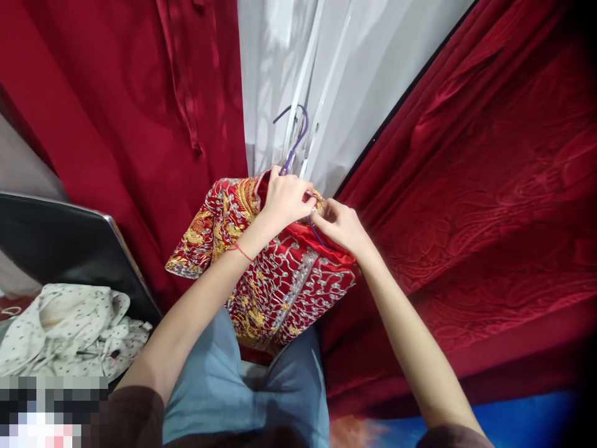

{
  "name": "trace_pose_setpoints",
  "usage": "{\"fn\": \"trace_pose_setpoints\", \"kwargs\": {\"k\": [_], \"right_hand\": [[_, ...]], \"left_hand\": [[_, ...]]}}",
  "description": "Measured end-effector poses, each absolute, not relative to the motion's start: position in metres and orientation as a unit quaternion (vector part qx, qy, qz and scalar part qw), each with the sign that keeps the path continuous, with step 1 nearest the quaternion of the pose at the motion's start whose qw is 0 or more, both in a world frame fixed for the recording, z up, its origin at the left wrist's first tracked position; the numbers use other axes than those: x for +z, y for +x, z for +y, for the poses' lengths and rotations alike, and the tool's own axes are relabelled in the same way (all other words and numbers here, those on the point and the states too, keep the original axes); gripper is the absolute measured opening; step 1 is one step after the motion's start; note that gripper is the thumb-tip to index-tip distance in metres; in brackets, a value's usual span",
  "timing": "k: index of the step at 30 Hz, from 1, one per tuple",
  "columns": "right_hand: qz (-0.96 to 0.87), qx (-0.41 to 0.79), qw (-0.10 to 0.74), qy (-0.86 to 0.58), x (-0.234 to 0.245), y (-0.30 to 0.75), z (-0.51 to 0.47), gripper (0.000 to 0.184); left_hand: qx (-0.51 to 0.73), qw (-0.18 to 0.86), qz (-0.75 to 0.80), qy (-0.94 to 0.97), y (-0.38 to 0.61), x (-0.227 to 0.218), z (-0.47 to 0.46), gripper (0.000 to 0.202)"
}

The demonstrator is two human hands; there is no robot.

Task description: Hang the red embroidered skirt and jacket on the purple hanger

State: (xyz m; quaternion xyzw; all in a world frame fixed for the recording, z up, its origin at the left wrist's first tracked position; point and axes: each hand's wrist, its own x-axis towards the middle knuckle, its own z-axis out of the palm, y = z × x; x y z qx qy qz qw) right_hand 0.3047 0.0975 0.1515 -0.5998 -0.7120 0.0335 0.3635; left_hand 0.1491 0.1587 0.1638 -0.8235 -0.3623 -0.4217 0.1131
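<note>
A red jacket (280,280) with gold and silver embroidery hangs in front of my legs, partly on a purple hanger (298,134). Its hook points up and to the left. My left hand (286,198) is closed at the jacket's collar, by the base of the hook. Close beside it, my right hand (342,227) pinches the gold-trimmed collar edge, with the fingertips of both hands almost meeting. One sleeve (191,246) spreads out to the left. On the right side, the shiny red lining shows along a stretch of the hanger's arm.
Red curtains (489,205) hang on the right and another red curtain (116,81) on the left. White fabric (373,68) fills the gap behind the hanger. At lower left, a white dotted cloth (69,330) lies against a black chair back (60,242).
</note>
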Motion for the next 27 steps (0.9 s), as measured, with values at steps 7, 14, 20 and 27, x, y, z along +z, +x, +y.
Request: {"fn": "trace_pose_setpoints", "kwargs": {"k": [7, 14, 20, 27], "right_hand": [[-0.676, 0.036, 0.316, -0.665, 0.150, 0.308, 0.125, 0.027], [-0.634, 0.005, 0.182, -0.751, 0.150, 0.319, 0.117, 0.028], [-0.641, 0.071, 0.211, -0.735, 0.100, 0.357, 0.088, 0.025], [-0.457, 0.109, 0.610, -0.638, 0.079, 0.393, 0.031, 0.041]], "left_hand": [[-0.411, 0.104, -0.368, -0.828, 0.148, 0.163, 0.161, 0.022], [-0.433, 0.101, -0.377, -0.812, 0.153, 0.161, 0.156, 0.019], [-0.452, 0.078, -0.367, -0.809, 0.148, 0.157, 0.156, 0.021], [-0.476, 0.082, -0.377, -0.790, 0.161, 0.155, 0.157, 0.023]]}}
